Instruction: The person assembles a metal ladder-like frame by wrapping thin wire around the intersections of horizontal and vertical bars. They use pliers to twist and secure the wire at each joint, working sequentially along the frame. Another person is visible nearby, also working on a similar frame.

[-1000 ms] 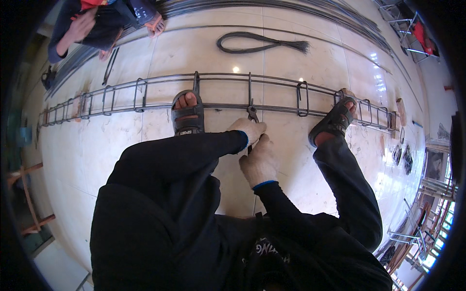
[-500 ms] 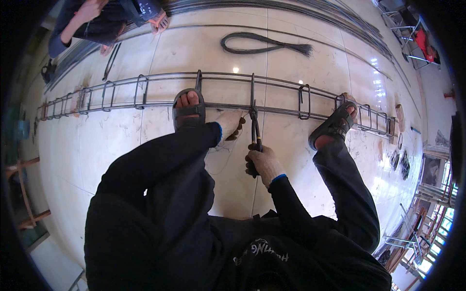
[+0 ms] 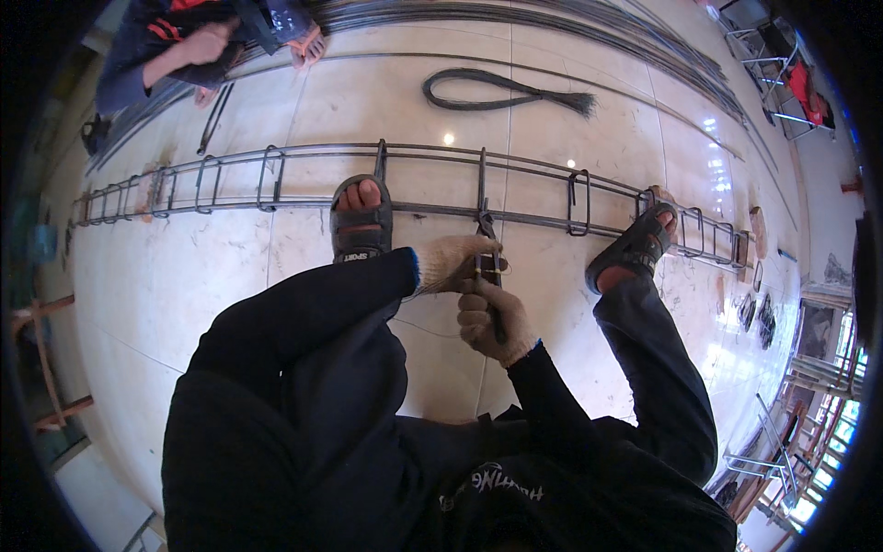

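Note:
My right hand (image 3: 501, 322), in a pale knit glove with a blue cuff, is closed round the handles of a pair of pincers (image 3: 486, 225). The jaws are at a joint where an upright stirrup meets the near bar of a long steel rebar cage (image 3: 432, 211). My left hand (image 3: 452, 261), gloved alike, reaches across the upper handles with its fingers curled there. Thin tie wires (image 3: 430, 289) hang from beneath its palm; how the fingers hold them is partly hidden. My sandalled feet are at the cage, the left (image 3: 361, 216) and the right (image 3: 639, 241).
A looped bundle of tie wire (image 3: 487, 89) lies beyond the cage on the tiled floor. Long steel rods (image 3: 552, 18) run along the far side. At the far left another person's hand (image 3: 207, 43) and foot show. Wooden blocks (image 3: 757, 230) and small wire coils (image 3: 765, 320) lie at right.
My left hand has moved right, from beside the pincers onto their handles. My right hand still grips the pincers, with its fingers turned. The other person's hand has moved down and right.

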Demonstrator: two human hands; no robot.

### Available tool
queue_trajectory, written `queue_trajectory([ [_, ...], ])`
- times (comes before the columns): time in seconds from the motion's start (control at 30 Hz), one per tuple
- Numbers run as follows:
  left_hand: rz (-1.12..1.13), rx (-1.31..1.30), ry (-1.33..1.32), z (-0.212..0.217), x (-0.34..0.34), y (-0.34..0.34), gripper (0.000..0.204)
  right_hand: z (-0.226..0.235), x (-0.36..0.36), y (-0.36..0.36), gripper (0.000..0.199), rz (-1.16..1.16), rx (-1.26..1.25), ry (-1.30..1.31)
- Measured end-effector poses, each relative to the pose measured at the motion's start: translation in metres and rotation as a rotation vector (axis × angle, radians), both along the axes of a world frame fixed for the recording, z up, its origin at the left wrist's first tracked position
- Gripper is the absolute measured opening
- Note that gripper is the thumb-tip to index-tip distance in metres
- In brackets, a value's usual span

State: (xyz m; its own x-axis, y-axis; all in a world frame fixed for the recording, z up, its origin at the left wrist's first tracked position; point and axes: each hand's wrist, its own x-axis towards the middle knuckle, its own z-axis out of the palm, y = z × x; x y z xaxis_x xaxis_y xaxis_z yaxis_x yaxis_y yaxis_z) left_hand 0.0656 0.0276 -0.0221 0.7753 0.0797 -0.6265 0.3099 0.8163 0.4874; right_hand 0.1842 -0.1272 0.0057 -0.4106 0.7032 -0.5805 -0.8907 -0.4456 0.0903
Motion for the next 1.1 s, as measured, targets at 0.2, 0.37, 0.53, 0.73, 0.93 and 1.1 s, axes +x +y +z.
queue_trajectory([
  [0.2, 0.129, 0.434, 0.289, 0.013, 0.023, -0.028, 0.031, 0.032, -0.026, 0.008, 0.041, 0.575, -0.062, -1.657],
  [0.37, 0.033, 0.563, 0.476, 0.012, 0.044, -0.031, 0.037, 0.043, -0.033, 0.006, 0.051, 0.689, -0.078, -2.043],
  [0.53, -0.060, 0.543, 0.365, -0.004, 0.025, -0.022, 0.075, -0.004, 0.037, -0.017, 0.042, 0.079, 0.120, -0.203],
  [0.73, -0.114, 0.526, 0.424, 0.017, 0.012, -0.004, 0.100, 0.027, -0.012, 0.001, 0.025, 0.052, -0.100, -0.350],
  [0.93, -0.127, 0.468, 0.415, 0.005, 0.005, -0.004, 0.087, 0.016, 0.012, 0.001, 0.024, 0.174, -0.010, -0.157],
  [1.1, -0.092, 0.364, 0.245, 0.005, 0.012, -0.007, 0.061, -0.018, 0.005, -0.009, 0.028, -0.019, 0.120, 0.435],
])
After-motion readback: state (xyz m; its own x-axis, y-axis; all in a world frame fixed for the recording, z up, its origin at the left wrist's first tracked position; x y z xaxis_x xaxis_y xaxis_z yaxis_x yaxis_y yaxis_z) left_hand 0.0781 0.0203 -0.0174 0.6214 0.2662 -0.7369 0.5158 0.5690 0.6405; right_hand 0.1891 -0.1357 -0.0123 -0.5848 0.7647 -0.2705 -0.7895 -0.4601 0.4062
